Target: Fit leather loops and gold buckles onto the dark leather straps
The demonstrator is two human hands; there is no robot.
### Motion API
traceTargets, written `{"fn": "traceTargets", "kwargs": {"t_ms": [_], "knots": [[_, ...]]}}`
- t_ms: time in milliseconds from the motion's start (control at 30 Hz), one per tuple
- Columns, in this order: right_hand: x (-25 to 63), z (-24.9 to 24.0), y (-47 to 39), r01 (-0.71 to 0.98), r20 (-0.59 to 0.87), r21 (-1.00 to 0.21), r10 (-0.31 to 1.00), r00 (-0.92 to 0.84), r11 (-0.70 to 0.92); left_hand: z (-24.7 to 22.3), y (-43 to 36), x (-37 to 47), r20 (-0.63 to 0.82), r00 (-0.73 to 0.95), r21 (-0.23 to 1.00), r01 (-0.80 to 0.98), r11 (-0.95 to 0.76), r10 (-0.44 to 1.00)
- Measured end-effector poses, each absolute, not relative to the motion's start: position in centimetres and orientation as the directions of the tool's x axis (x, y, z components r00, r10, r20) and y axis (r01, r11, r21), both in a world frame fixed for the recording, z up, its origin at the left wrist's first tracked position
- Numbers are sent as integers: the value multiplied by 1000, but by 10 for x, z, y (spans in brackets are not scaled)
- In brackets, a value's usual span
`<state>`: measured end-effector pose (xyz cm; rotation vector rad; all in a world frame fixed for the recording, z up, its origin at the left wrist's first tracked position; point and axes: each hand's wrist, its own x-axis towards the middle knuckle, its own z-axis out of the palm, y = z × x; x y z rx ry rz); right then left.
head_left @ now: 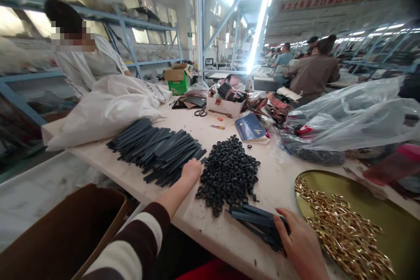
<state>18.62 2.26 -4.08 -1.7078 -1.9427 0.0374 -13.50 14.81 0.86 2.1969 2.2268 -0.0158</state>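
My left hand (191,171) is closed at the right end of a wide pile of flat black strips (157,148). A short dark strip end shows just past its fingertips. Right of it lies a heap of small black loops (229,170). Near the table's front edge, my right hand (300,238) curls over one end of a smaller bundle of black strips (252,218), thumb and fingers around it. Part of that bundle is hidden under the palm. Beside this hand, a gold-coloured tray (393,214) holds many shiny gold metal clasps (344,227).
A white sack (108,105) lies at the left, near a person (82,52). Scissors (200,113), a blue booklet (251,127) and a filled white box (225,107) lie further back. A clear plastic bag (357,113) bulges at the right. A cardboard box (72,227) stands below the table.
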Motion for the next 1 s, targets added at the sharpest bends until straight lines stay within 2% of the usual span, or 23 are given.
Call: {"fn": "traceTargets", "kwargs": {"t_ms": [267,400,667,733,800,833,867,933,1000], "knots": [[182,-8,14,938,417,-285,907,-64,197,21,145,-138,80,13,28,1000,-15,997],[167,6,33,933,297,-320,953,-64,162,40,124,-136,162,83,90,991,-98,983],[139,-6,90,918,38,-375,991,-125,130,58,73,-100,100,246,364,893,-266,964],[138,-9,96,906,-12,-403,989,-146,129,54,64,-88,30,293,488,830,-270,956],[141,-10,99,887,-48,-444,986,-159,122,48,56,-76,-110,310,756,643,-123,944],[144,-10,99,875,-60,-470,985,-164,117,46,54,-70,-192,308,871,491,17,932],[147,-9,99,860,-69,-498,984,-165,109,44,51,-65,-271,304,932,322,169,913],[154,-7,98,828,-77,-555,985,-152,84,42,49,-56,-391,294,919,71,388,872],[161,-2,96,797,-85,-602,990,-115,41,45,49,-49,-458,307,871,-32,490,834]]}}
